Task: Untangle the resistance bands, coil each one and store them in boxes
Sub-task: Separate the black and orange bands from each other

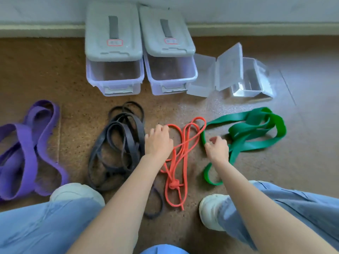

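Note:
Four bands lie on the brown floor. A wide purple band (27, 149) sprawls at the left and thin black bands (119, 147) form a tangle left of centre. An orange cord band (180, 153), knotted near its lower end, lies in the middle with one loop crossing a flat green band (256, 134) at the right. My left hand (158, 142) grips the orange band's upper left loop. My right hand (218, 149) pinches the green band's left edge, close to that crossing. Two clear boxes with grey lids (113, 52) (168, 54) stand beyond.
A small clear box (251, 79) with its hinged lid raised sits to the right of the lidded boxes, next to a flat clear piece. A wall and skirting run along the back. My knees and white shoes (77, 193) (211, 211) frame the near floor.

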